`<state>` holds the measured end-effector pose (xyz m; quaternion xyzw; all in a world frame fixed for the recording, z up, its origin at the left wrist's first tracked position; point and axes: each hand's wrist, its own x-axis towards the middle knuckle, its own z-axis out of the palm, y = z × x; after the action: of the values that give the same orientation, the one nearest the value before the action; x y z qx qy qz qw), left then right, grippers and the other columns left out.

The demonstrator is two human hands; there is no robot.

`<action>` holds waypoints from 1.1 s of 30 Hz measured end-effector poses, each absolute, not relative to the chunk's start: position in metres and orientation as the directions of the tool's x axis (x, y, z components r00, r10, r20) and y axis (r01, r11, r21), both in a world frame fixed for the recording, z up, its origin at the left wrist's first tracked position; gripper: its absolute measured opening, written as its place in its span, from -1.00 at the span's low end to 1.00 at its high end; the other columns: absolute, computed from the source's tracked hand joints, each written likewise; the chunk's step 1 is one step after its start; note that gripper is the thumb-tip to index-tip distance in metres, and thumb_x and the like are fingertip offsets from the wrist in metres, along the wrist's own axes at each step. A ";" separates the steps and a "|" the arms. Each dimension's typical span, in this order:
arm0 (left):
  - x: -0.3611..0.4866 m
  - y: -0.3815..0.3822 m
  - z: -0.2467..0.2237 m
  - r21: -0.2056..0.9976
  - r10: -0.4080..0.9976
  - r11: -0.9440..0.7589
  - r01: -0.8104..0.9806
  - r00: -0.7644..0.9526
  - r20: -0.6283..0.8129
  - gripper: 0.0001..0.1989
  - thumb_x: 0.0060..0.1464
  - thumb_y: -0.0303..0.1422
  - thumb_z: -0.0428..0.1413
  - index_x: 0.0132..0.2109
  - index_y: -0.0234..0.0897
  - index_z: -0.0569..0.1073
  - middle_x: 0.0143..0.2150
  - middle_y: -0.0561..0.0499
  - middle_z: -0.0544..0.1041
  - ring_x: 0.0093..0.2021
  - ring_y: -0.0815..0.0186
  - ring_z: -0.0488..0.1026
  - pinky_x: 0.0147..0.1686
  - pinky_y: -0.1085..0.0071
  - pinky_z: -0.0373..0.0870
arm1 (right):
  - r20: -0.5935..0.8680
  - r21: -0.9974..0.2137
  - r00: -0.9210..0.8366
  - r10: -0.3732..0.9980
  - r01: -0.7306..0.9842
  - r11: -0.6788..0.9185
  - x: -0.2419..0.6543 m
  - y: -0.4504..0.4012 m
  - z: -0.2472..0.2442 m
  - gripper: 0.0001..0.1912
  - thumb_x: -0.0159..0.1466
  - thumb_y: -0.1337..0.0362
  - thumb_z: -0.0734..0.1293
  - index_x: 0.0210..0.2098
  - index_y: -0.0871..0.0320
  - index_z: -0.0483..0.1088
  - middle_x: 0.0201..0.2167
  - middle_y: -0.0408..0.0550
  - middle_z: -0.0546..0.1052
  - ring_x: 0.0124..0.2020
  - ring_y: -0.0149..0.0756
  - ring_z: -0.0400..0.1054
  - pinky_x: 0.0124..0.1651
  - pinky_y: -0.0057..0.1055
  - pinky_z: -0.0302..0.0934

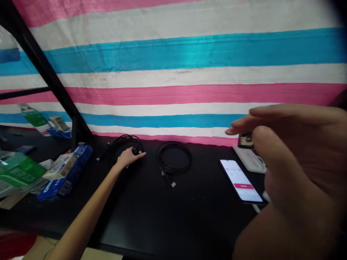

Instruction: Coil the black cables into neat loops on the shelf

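My left hand (pixel 127 157) reaches over a coil of black cables (pixel 125 140) near the striped sheet. Its thumb sticks out to the right, apart from the fingers, whose tips are partly hidden among the cables. To its right a second coiled black cable (pixel 175 170) lies flat, with light-coloured plugs at its ends. Close to the camera, my right hand (pixel 300 169) is raised, fingers stretched forward and thumb apart, with nothing in it. Beyond and left of it lies a phone (pixel 241 180) with a lit timer screen.
Blue and cream boxes (pixel 65 173) and a green-labelled package (pixel 21 169) crowd the left side of the black table (pixel 168 224). A black frame post (pixel 46 68) slants up there. A white object (pixel 249 160) and another dark phone-like device (pixel 245 141) sit behind the phone.
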<state>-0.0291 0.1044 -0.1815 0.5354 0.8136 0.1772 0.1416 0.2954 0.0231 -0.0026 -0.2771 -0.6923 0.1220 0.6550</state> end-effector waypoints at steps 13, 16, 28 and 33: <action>-0.055 0.101 -0.133 0.764 0.778 0.190 0.616 -0.570 0.266 -0.60 0.20 -0.10 -0.11 -0.12 -0.35 0.40 -0.45 0.06 0.46 -0.62 0.45 0.32 -0.50 0.41 0.35 | 0.874 -0.405 -0.135 0.467 0.330 0.853 0.300 0.047 -0.006 -0.85 0.22 0.36 0.31 -0.27 -0.01 0.47 -0.40 -0.24 0.50 -0.38 -0.44 0.38 -0.27 -0.47 0.27; -0.060 0.089 -0.109 0.821 0.665 0.053 0.568 -0.634 0.395 -0.54 0.19 -0.09 -0.18 -0.06 -0.37 0.36 -0.58 0.12 0.39 -0.76 0.47 0.17 -0.66 0.47 0.20 | 0.804 -0.474 -0.255 0.538 0.273 0.837 0.294 0.055 -0.007 -0.89 0.24 0.31 0.30 -0.28 0.01 0.47 -0.41 -0.22 0.51 -0.38 -0.43 0.39 -0.29 -0.47 0.25; 0.057 0.020 -0.011 0.872 0.856 -0.332 0.359 -0.274 0.439 -0.51 0.15 -0.04 -0.11 0.16 -0.13 0.16 -0.69 0.20 0.35 -0.86 0.45 0.15 -0.86 0.61 -0.04 | 0.243 -0.961 -0.544 0.803 -0.022 0.276 0.211 0.112 -0.067 -0.37 0.22 -0.18 0.15 0.08 0.13 0.31 -0.01 0.10 0.45 -0.03 -0.13 0.36 0.03 -0.16 0.19; 0.100 0.019 -0.025 0.763 0.939 -0.288 0.579 0.013 0.344 -0.50 0.14 -0.08 -0.09 0.16 -0.18 0.19 -0.69 0.11 0.42 -0.77 0.29 0.34 -0.77 0.48 0.24 | 0.309 -0.893 -0.568 0.762 -0.449 0.028 0.225 0.087 -0.038 -0.36 0.24 -0.20 0.09 0.11 0.10 0.26 -0.06 0.05 0.48 -0.07 -0.20 0.41 0.02 -0.20 0.21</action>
<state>0.0995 0.0192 -0.0247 0.6798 0.5581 0.4263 0.2111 0.2249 0.0871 -0.0378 -0.1392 -0.5635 0.6831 0.4432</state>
